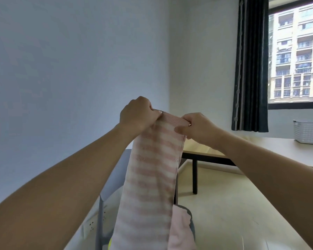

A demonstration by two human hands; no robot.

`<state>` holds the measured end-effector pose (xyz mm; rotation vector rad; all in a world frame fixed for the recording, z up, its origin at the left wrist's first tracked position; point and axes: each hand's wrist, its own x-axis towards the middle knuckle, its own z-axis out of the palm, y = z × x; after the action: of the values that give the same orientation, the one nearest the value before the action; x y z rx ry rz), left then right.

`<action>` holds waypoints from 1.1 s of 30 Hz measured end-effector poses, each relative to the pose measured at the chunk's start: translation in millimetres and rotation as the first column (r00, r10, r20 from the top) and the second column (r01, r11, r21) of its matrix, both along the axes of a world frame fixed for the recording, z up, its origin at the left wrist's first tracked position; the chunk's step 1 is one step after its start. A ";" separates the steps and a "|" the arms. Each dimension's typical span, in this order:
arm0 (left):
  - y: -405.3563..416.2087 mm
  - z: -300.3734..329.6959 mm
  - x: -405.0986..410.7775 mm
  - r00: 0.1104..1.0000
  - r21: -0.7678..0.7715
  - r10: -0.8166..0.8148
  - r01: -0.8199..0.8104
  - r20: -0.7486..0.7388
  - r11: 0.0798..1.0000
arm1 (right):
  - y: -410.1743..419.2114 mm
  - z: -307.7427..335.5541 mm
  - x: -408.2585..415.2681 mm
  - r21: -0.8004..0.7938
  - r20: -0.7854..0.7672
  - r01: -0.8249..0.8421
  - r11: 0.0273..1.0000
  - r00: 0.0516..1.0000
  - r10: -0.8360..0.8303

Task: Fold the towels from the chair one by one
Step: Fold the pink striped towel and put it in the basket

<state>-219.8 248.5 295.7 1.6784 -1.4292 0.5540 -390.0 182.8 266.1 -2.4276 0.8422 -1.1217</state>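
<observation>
A pink-and-white striped towel (150, 181) hangs down lengthwise in front of me, held up by its top edge. My left hand (137, 114) grips the top left corner and my right hand (195, 126) pinches the top right corner, the two hands close together. Below and behind the towel stands a grey chair (112, 179), with a plain pink towel (181, 230) lying on its seat. The hanging towel hides most of the seat.
A light wooden table (260, 148) with black legs stands to the right, with a white slatted basket (308, 131) on its far end. Dark curtains (249, 65) hang beside a window. A white wall is straight ahead, with a socket (89, 227) low down.
</observation>
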 end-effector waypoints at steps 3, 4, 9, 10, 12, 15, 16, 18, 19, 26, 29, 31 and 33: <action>8.5 6.0 4.9 0.998 0.094 0.056 -0.060 0.040 0.994 | -0.3 1.1 -8.2 0.027 0.119 -0.022 0.999 0.993 0.019; 11.3 6.7 7.4 0.994 0.167 0.083 -0.093 0.067 0.981 | -0.1 1.1 -11.6 0.042 0.146 -0.033 0.999 0.989 0.026; 17.5 0.2 18.2 1.000 0.518 0.015 -0.024 0.021 0.855 | -2.6 0.0 -26.5 0.132 0.129 -0.073 0.989 0.990 0.056; 17.6 -2.2 18.6 1.000 0.515 -0.010 -0.001 0.018 0.857 | -4.2 -0.3 -28.7 0.152 0.119 -0.073 0.986 0.991 0.055; 18.6 -6.2 18.6 0.998 0.455 -0.060 0.039 0.032 0.890 | -6.3 0.0 -33.8 0.182 0.114 -0.083 0.980 0.991 0.063; 21.3 -7.9 16.6 0.992 0.373 -0.128 0.110 0.023 0.921 | -8.8 -0.5 -43.2 0.220 0.118 -0.091 0.971 0.991 0.066; 21.6 -7.8 15.5 0.990 0.354 -0.137 0.118 0.030 0.928 | -10.7 -1.1 -45.7 0.228 0.118 -0.097 0.969 0.990 0.071; 20.6 -6.6 12.4 0.988 0.314 -0.146 0.122 0.053 0.942 | -12.9 -3.1 -49.0 0.220 0.125 -0.112 0.969 0.988 0.086; 19.3 -5.9 10.9 0.987 0.293 -0.152 0.130 0.054 0.947 | -13.7 -4.0 -49.5 0.203 0.140 -0.128 0.971 0.985 0.100; -9.5 -17.7 19.6 0.986 0.235 -0.156 0.140 0.053 0.962 | -38.3 -15.1 -33.0 0.018 0.041 -0.016 1.000 0.999 0.016; -32.6 -33.5 35.9 0.984 0.313 -0.176 0.162 0.018 0.936 | -55.6 -26.0 -19.2 -0.096 -0.150 0.058 0.994 0.986 -0.072; -51.9 -46.6 48.0 0.986 0.368 -0.166 0.144 0.027 0.919 | -70.0 -33.3 -5.9 -0.161 -0.219 0.081 0.984 0.969 -0.115; -70.2 -58.8 60.4 0.991 0.351 -0.128 0.107 0.037 0.930 | -84.4 -39.1 9.0 -0.188 -0.220 0.121 0.975 0.962 -0.162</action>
<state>-159.5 178.4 236.9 1.8437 -1.7378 0.2962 -381.0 98.3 227.0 -2.7213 1.0467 -1.0062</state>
